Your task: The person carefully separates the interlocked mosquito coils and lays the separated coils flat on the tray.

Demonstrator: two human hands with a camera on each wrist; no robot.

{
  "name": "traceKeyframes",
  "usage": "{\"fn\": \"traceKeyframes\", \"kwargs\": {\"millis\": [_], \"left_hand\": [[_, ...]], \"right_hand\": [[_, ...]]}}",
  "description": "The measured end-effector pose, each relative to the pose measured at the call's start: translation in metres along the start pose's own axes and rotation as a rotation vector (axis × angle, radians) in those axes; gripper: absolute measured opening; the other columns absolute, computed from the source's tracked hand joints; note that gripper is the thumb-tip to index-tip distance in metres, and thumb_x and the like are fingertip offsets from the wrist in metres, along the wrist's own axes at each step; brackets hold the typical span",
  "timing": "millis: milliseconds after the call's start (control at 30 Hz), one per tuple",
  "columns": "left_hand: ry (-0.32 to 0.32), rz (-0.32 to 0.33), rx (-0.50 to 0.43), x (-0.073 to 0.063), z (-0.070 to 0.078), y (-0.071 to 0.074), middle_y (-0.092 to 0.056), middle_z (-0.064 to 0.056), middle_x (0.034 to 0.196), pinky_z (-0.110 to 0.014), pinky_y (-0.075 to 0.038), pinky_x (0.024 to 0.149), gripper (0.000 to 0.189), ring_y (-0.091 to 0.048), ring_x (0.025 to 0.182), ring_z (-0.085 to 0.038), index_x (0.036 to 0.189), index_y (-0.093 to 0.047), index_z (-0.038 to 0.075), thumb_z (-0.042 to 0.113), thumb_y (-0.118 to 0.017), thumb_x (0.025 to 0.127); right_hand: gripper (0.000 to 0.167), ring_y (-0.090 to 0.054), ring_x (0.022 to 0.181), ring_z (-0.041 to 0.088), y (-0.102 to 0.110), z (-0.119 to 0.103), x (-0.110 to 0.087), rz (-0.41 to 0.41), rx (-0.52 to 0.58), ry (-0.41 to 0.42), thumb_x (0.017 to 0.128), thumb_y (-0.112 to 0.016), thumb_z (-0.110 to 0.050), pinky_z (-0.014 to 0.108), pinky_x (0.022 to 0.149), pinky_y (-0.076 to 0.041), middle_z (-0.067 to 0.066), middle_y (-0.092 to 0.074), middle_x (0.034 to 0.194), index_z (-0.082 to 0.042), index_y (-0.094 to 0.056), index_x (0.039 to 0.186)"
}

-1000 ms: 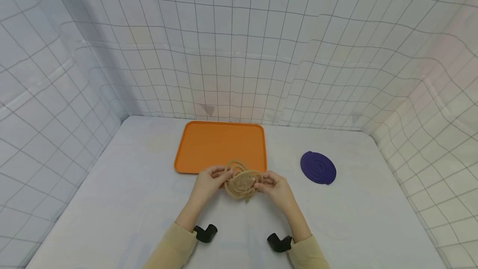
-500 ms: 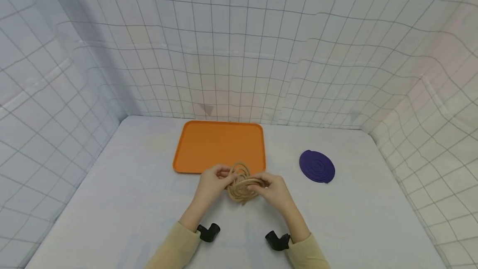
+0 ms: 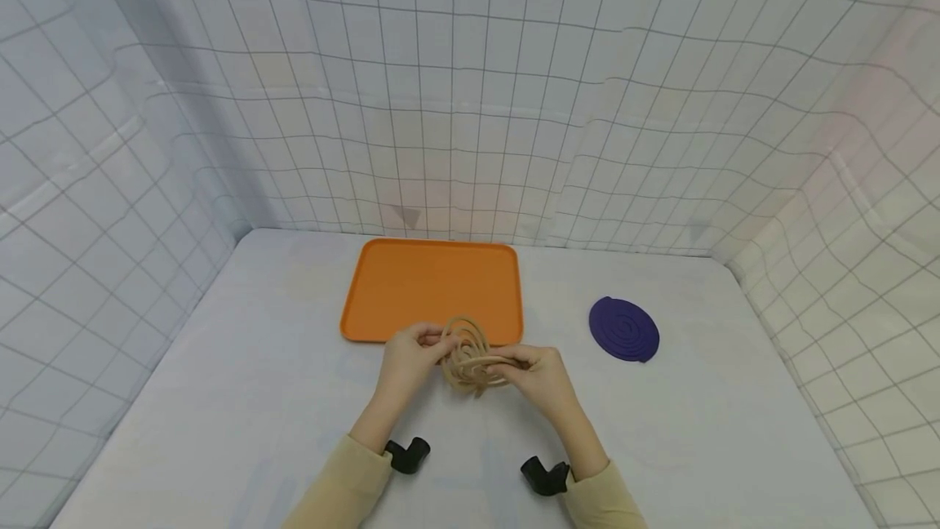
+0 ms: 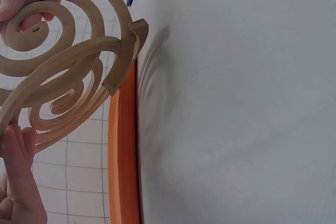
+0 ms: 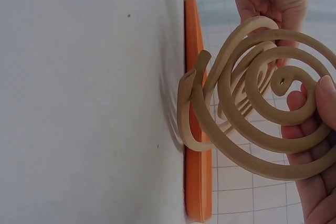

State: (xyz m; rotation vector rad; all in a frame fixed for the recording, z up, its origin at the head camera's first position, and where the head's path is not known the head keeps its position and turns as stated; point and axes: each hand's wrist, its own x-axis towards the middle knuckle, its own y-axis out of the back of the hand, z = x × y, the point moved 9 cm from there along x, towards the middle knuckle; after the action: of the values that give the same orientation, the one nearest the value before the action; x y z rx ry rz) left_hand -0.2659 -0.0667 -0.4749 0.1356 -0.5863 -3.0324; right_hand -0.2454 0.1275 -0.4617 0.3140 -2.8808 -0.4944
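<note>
Both hands hold a pair of beige mosquito coils [image 3: 466, 366] above the table, near the orange tray's front edge. My left hand [image 3: 406, 359] pinches the outer turns of one coil between thumb and fingers. The other coil [image 5: 262, 72] is gripped by my right hand [image 3: 545, 382], thumb in front and fingers behind its turns. The two spirals are angled apart, with gaps between their turns. Their outer ends overlap near the lower rim [image 4: 128, 45] in the left wrist view. Part of my left palm is out of frame there.
An orange tray [image 3: 433, 284] lies flat behind the hands. To the right, a purple mosquito coil [image 3: 624, 329] rests on the white table [image 3: 705, 398]. Grid-patterned cloth walls [image 3: 470, 129] close off the back and sides.
My right hand has tilted its coil from facing the head camera to nearly edge-on, lowering slightly. Both hands keep hold, and the spirals stand further apart. Tray and purple coil stay put.
</note>
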Motion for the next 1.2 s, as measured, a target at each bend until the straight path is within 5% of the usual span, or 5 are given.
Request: {"fn": "traceKeyframes", "kwargs": {"millis": [367, 633, 833, 1033, 1200], "left_hand": [[0.039, 0.05, -0.034, 0.003, -0.004, 0.007, -0.075, -0.012, 0.093, -0.032, -0.059, 0.069, 0.035, -0.072, 0.073, -0.017, 0.109, -0.072, 0.001, 0.026, -0.078, 0.086], [0.022, 0.053, -0.05, 0.004, -0.004, 0.01, -0.075, -0.011, 0.091, -0.033, -0.059, 0.07, 0.032, -0.072, 0.071, -0.016, 0.107, -0.073, 0.003, 0.026, -0.078, 0.085], [-0.009, 0.044, -0.046, 0.004, -0.002, 0.009, -0.075, -0.012, 0.095, -0.033, -0.059, 0.071, 0.04, -0.071, 0.078, -0.017, 0.111, -0.071, 0.002, 0.035, -0.075, 0.088], [0.058, -0.049, -0.167, 0.008, -0.011, 0.0, -0.072, -0.012, 0.104, -0.036, -0.058, 0.082, 0.04, -0.068, 0.088, -0.016, 0.115, -0.066, 0.004, 0.038, -0.066, 0.094], [0.102, -0.084, -0.189, 0.009, -0.015, -0.001, -0.072, -0.012, 0.098, -0.031, -0.059, 0.076, 0.033, -0.067, 0.08, -0.012, 0.111, -0.065, 0.002, 0.03, -0.067, 0.094]], "right_hand": [[0.015, -0.072, 0.08, 0.007, 0.001, -0.025, -0.003, 0.044, -0.094, 0.165, 0.081, -0.078, -0.01, 0.024, 0.068, -0.059, 0.003, -0.078, 0.092, -0.011, -0.08, 0.095], [0.015, -0.072, 0.083, 0.008, 0.004, -0.008, -0.002, 0.041, 0.05, 0.063, 0.084, -0.075, -0.008, 0.025, 0.073, -0.059, 0.009, -0.077, 0.095, -0.007, -0.079, 0.098], [0.017, -0.071, 0.083, 0.006, 0.005, -0.004, 0.0, 0.038, 0.072, 0.079, 0.083, -0.076, -0.006, 0.025, 0.073, -0.059, 0.014, -0.076, 0.095, -0.002, -0.077, 0.099], [0.019, -0.07, 0.083, 0.007, 0.006, -0.001, 0.002, 0.024, 0.098, 0.002, 0.084, -0.077, -0.012, 0.023, 0.073, -0.057, 0.013, -0.076, 0.095, -0.006, -0.077, 0.102], [0.02, -0.07, 0.083, 0.006, 0.005, -0.001, 0.002, 0.015, 0.115, 0.0, 0.084, -0.076, -0.011, 0.022, 0.073, -0.057, 0.016, -0.076, 0.097, -0.003, -0.077, 0.103]]}}
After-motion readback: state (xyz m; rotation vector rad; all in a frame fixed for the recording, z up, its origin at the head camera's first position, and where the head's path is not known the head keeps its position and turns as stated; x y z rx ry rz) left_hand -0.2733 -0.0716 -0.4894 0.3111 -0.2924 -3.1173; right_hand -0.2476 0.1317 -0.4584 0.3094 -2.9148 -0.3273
